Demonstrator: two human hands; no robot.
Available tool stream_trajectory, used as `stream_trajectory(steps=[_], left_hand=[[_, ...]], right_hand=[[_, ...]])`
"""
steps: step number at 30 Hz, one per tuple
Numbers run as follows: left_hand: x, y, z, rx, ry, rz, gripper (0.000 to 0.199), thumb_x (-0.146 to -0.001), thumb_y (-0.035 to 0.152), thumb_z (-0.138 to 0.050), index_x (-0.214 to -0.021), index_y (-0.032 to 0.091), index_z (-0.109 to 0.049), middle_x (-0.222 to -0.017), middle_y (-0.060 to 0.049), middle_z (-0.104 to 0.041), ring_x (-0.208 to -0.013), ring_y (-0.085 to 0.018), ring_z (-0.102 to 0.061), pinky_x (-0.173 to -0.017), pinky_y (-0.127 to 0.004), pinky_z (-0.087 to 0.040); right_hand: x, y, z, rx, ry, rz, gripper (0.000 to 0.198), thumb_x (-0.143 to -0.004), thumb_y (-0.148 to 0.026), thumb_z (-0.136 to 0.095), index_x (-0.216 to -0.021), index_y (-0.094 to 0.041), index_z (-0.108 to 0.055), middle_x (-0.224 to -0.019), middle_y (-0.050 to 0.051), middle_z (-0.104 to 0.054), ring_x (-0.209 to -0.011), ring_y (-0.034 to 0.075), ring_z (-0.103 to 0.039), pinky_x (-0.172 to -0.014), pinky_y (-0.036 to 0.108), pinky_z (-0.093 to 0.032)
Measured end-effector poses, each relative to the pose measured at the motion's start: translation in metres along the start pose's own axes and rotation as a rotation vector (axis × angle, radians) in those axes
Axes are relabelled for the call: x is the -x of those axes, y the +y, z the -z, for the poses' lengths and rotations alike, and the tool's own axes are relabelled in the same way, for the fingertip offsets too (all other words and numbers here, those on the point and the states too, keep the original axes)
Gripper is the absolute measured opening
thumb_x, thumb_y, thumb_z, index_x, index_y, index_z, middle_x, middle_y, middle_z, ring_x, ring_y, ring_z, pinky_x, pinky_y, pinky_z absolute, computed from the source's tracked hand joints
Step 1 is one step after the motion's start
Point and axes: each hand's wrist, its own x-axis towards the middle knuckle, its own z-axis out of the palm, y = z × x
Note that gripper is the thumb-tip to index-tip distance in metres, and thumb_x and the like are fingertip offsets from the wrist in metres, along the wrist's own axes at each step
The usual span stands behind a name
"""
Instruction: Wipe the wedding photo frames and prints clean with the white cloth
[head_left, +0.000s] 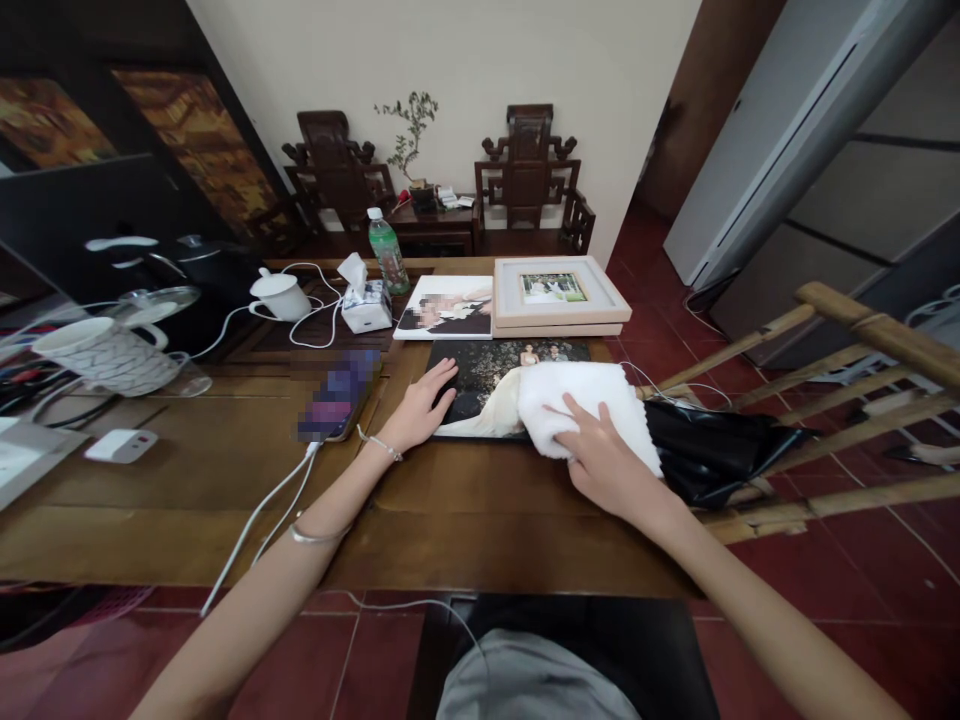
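The dark photo (480,375) lies flat on the right part of the tabletop (487,520), between the front edge and the things lined up at the back. Left hand (418,405) is spread flat over its left edge, thumb out from the fingers, pinning rather than gripping. Right hand (606,462) is on the white cloth (626,395), fingers fanned apart and pressing down; can't tell if any are pinching a fold. The cloth covers the photo's right end and reaches about to the tabletop's right edge.

My guess: the photo is a stiff, fairly light panel with a smooth face that could slide and mark easily, so I'd lift it by opposite edges. The cloth looks soft, fluffy and floppy; grab it anywhere, or bunch the middle.

The back's the crowded side: a white print (442,312) and a stack of frames (556,290) sit just behind the photo, with a tissue box (367,308) and bottle (387,255) further left. The phone (341,395) is left of the left hand, its cable (259,510) running over the front edge near that forearm. Off the right edge there's a black bag (709,450) by a bamboo chair (847,300).
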Motion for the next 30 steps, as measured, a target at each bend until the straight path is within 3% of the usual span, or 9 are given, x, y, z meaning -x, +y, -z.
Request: stream_trajectory(steps=[3,7,16,21,25,30], left_hand=[[0.0,0.002,0.001,-0.008,-0.01,-0.004,0.047,-0.095,0.038,-0.038,-0.133,0.015,-0.05,-0.147,-0.013,-0.043,-0.139,-0.024,-0.035,-0.115,-0.048,-0.029],[-0.001,0.002,0.001,-0.009,-0.013,-0.004,0.048,-0.095,0.038,-0.037,-0.133,0.012,-0.05,-0.147,-0.015,-0.043,-0.139,-0.025,-0.035,-0.115,-0.047,-0.028],[0.0,-0.001,0.0,-0.003,-0.017,0.01,0.047,-0.095,0.038,-0.037,-0.134,0.014,-0.05,-0.148,-0.014,-0.042,-0.139,-0.025,-0.034,-0.114,-0.05,-0.029],[0.0,0.0,0.0,-0.006,-0.01,0.014,0.047,-0.095,0.038,-0.037,-0.133,0.013,-0.051,-0.146,-0.015,-0.043,-0.139,-0.025,-0.035,-0.114,-0.051,-0.028],[0.0,-0.001,0.0,-0.009,-0.009,0.024,0.046,-0.095,0.038,-0.037,-0.133,0.016,-0.051,-0.147,-0.014,-0.043,-0.139,-0.026,-0.035,-0.113,-0.053,-0.028],[-0.001,-0.002,-0.001,-0.016,-0.003,0.0,0.048,-0.095,0.039,-0.037,-0.132,0.013,-0.051,-0.145,-0.015,-0.044,-0.139,-0.025,-0.036,-0.114,-0.049,-0.03]], right_hand=[[0.017,-0.015,0.002,-0.043,-0.065,0.015,0.046,-0.068,0.002,-0.039,-0.098,-0.017,-0.069,-0.149,0.009,-0.04,-0.143,0.036,-0.016,-0.107,0.072,-0.016],[0.021,-0.012,0.004,-0.083,-0.072,0.047,0.045,-0.07,0.001,-0.04,-0.101,-0.016,-0.068,-0.146,0.013,-0.044,-0.143,0.033,-0.019,-0.109,0.068,-0.017],[-0.04,0.03,0.012,0.034,-0.022,-0.04,0.05,-0.073,-0.002,-0.038,-0.117,-0.011,-0.062,-0.131,0.023,-0.055,-0.141,0.031,-0.026,-0.107,0.062,-0.023],[-0.061,0.033,0.009,0.106,0.042,-0.079,0.05,-0.075,-0.003,-0.038,-0.119,-0.009,-0.061,-0.13,0.026,-0.054,-0.14,0.034,-0.027,-0.103,0.064,-0.026],[-0.042,0.015,0.0,0.098,0.039,-0.087,0.048,-0.074,-0.002,-0.041,-0.115,-0.014,-0.064,-0.143,0.019,-0.045,-0.141,0.036,-0.023,-0.104,0.068,-0.021],[0.007,-0.011,-0.002,0.034,-0.034,0.056,0.049,-0.068,0.002,-0.039,-0.104,-0.016,-0.068,-0.15,0.011,-0.039,-0.143,0.037,-0.017,-0.105,0.072,-0.018]])
